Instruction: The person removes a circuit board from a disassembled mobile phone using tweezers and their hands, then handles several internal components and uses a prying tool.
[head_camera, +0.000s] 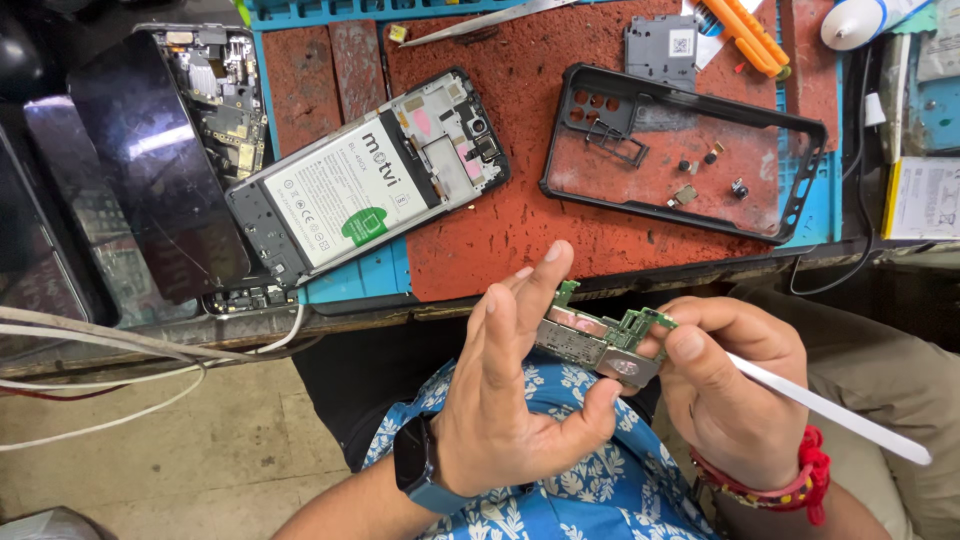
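Observation:
My left hand (510, 385) pinches a small green phone circuit board (600, 338) between thumb and fingertips, held over my lap below the bench edge. My right hand (725, 385) touches the board's right end and grips a thin white pry tool (830, 408) that slants down to the right. On the red work mat (500, 240) above lies an opened phone (365, 180) with its white battery showing. To its right lies an empty black phone case frame (800, 135) with small loose parts inside it.
A second opened phone with a dark, cracked screen panel (150, 150) sits at the left. Metal tweezers (480, 22) and an orange tool (750, 35) lie at the top. White cables (130, 345) run along the bench's front edge. A dark watch is on my left wrist.

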